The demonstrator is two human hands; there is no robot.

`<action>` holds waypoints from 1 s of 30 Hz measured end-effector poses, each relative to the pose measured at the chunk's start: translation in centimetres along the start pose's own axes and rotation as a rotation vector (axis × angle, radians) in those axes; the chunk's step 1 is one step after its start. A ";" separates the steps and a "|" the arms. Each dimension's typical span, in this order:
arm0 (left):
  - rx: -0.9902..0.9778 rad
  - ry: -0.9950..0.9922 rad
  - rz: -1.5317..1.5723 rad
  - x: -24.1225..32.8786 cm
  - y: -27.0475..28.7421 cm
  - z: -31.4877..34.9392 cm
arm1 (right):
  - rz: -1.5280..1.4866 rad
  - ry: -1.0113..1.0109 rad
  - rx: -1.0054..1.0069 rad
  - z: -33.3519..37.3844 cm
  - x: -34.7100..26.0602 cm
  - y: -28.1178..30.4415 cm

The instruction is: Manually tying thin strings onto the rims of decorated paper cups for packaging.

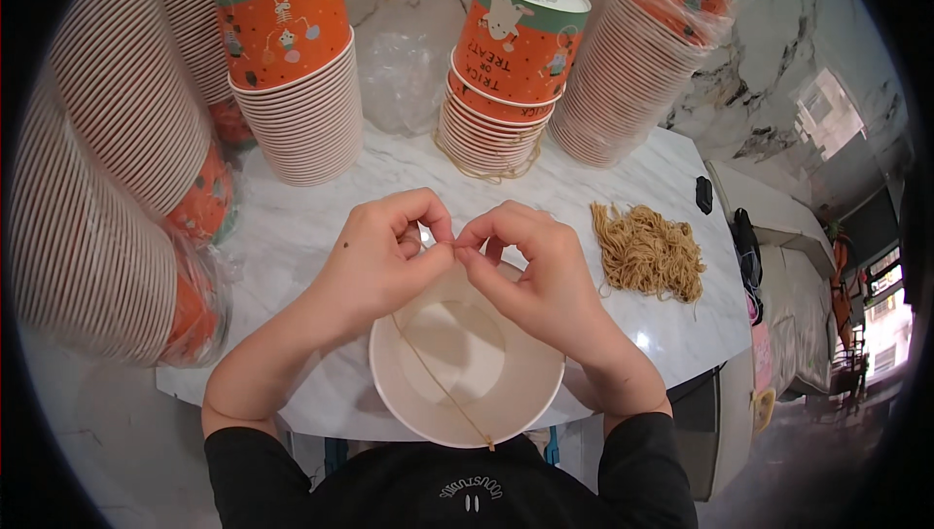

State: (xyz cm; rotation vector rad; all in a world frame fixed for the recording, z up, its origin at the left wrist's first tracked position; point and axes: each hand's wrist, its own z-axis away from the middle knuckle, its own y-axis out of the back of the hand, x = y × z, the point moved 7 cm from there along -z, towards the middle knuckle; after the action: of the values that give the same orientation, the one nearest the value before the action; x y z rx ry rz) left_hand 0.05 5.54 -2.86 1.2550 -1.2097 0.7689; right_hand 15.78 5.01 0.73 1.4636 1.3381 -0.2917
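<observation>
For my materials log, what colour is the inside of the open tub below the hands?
Off-white; the tub shows best in the head view.

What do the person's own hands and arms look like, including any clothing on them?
The left hand and right hand are bare and ungloved; the left has a small dark spot on its back. The forearms are bare below short black sleeves.

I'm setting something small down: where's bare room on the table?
Bare table shows between the yarn, your right forearm and the right edge; another between your left forearm and the unwrapped cup stack behind it. It's crowded on the left with bagged stacks and around the open cup, where left hand and right hand meet.
</observation>
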 end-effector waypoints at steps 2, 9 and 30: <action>0.023 -0.022 0.053 -0.8 0.1 -0.3 | 0.057 0.039 0.011 0.0 -0.3 0.1; 0.100 -0.069 0.154 -0.8 0.2 -0.4 | 0.091 0.024 -0.015 0.0 -0.4 -0.1; 0.110 -0.116 0.168 -0.7 -0.5 -0.4 | 0.001 0.040 0.083 -0.5 0.8 0.8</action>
State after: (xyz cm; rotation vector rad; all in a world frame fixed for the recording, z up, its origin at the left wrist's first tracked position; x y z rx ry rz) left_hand 0.43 5.93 -3.66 1.3137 -1.3963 0.9056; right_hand 16.47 6.08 0.75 1.5463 1.3710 -0.3225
